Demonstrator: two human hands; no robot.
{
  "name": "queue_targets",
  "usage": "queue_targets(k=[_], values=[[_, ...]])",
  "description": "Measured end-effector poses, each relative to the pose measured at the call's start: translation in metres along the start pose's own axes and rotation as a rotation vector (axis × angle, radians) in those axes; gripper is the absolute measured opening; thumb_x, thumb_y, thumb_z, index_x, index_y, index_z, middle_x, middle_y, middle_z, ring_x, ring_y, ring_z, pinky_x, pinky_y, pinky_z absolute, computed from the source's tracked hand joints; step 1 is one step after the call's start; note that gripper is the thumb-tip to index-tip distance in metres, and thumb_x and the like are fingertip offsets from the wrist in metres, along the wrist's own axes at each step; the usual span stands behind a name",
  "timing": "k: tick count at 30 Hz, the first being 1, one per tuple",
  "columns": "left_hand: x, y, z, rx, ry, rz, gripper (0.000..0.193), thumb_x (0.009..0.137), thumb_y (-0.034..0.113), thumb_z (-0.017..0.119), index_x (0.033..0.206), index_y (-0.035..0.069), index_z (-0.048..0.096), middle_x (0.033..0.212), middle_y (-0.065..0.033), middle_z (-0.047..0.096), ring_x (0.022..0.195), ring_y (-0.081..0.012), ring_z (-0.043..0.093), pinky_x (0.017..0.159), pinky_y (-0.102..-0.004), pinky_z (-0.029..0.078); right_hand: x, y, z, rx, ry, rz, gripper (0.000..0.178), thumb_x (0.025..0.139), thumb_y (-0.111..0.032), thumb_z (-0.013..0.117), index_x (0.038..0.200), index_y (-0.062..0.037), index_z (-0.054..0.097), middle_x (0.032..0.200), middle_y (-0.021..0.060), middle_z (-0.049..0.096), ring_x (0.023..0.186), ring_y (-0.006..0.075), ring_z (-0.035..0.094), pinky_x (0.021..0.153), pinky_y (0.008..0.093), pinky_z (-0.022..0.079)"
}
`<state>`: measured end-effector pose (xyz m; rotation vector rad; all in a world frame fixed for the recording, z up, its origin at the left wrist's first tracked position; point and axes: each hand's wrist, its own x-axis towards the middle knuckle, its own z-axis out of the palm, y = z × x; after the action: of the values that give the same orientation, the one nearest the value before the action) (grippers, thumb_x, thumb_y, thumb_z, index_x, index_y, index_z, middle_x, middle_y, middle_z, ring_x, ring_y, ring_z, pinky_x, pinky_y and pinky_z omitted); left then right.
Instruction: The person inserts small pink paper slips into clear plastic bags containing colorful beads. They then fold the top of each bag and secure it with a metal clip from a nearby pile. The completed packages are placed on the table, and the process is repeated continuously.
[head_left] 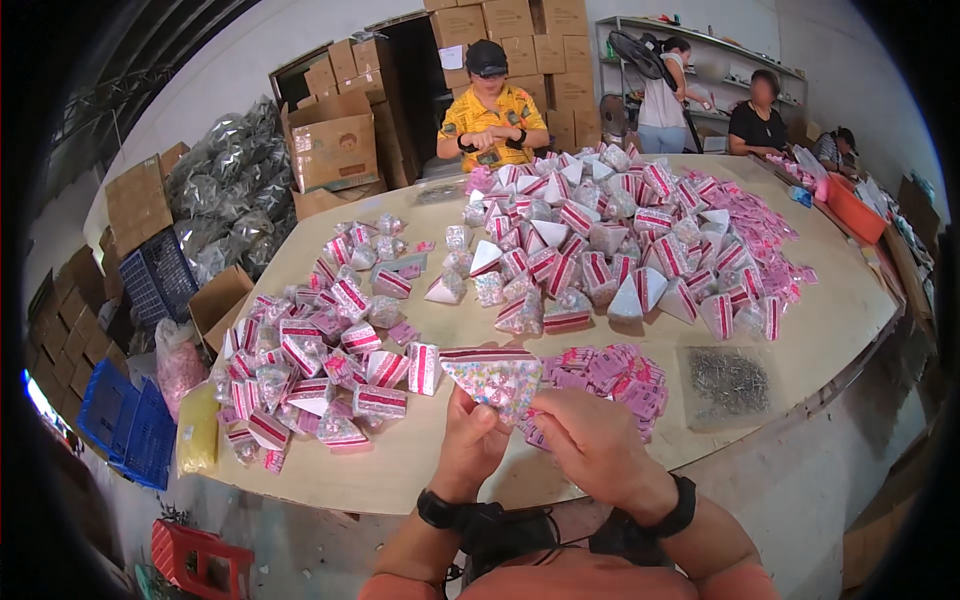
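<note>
Holds up a wedge-shaped packet (497, 378) in the left hand (470, 445), just left of the pink card pile (630, 375) on the pale table (375, 478). Pinches the packet's narrow lower tip between thumb and curled fingers, with the broad striped end uppermost and coloured beads visible through the clear film. Carries the right hand (597, 442) half closed, fingers bent, at the near side of the card pile, close by the packet's right corner. Cannot tell from this angle any firm grip of the right fingertips on the packet. Wears a black band (437, 509) on each wrist.

Noted left of the card pile: a loose heap of similar packets (302, 353), with a yellow bag (198, 430) farther left at the table's edge. Noted beyond the card pile: a larger mound of packets (600, 272), bordered on its right by scattered pink cards (745, 225). Noted right of the card pile, near but apart: a shallow tray (686, 405) of small metal pieces. Noted well beyond the card pile, across the table: a co-worker in a yellow patterned shirt (490, 120), hands together in front.
</note>
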<state>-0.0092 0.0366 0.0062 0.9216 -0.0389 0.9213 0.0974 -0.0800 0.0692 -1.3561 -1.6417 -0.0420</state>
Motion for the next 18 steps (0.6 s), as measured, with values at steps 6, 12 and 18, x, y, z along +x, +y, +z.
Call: queue_targets(k=[6, 12, 18], values=[[-0.0014, -0.0013, -0.0043, -0.031, -0.005, -0.016, 0.081, 0.07, 0.031, 0.072, 0.131, 0.004, 0.026, 0.135, -0.0159, 0.032, 0.118, -0.0336, 0.041, 0.095, -0.0437, 0.039, 0.0022, -0.0009, 0.0013, -0.031, -0.006, -0.019, 0.016, 0.077, -0.003, 0.057, 0.093, -0.0006, 0.056, 0.084, 0.0156, 0.059, 0.073, 0.0321, 0.059, 0.061, 0.037, 0.047], [-0.0024, 0.0027, -0.0042, -0.015, -0.001, 0.031, 0.084, 0.067, 0.025, 0.075, 0.132, 0.005, 0.026, 0.133, -0.0134, 0.036, 0.119, -0.0291, 0.041, 0.097, -0.0449, 0.037, 0.0038, -0.0017, 0.0031, -0.059, -0.017, -0.069, 0.016, 0.077, -0.004, 0.057, 0.093, -0.0002, 0.056, 0.084, 0.0158, 0.06, 0.073, 0.032, 0.059, 0.061, 0.0375, 0.047], [-0.0054, 0.0042, -0.0052, -0.032, 0.005, 0.056, 0.081, 0.067, 0.018, 0.075, 0.132, 0.01, 0.029, 0.129, -0.0084, 0.041, 0.117, -0.0261, 0.042, 0.097, -0.0456, 0.036, 0.0052, -0.0045, 0.0026, -0.05, -0.065, -0.056, 0.017, 0.076, -0.002, 0.055, 0.093, -0.0006, 0.055, 0.081, 0.0153, 0.059, 0.071, 0.032, 0.058, 0.059, 0.0373, 0.046]])
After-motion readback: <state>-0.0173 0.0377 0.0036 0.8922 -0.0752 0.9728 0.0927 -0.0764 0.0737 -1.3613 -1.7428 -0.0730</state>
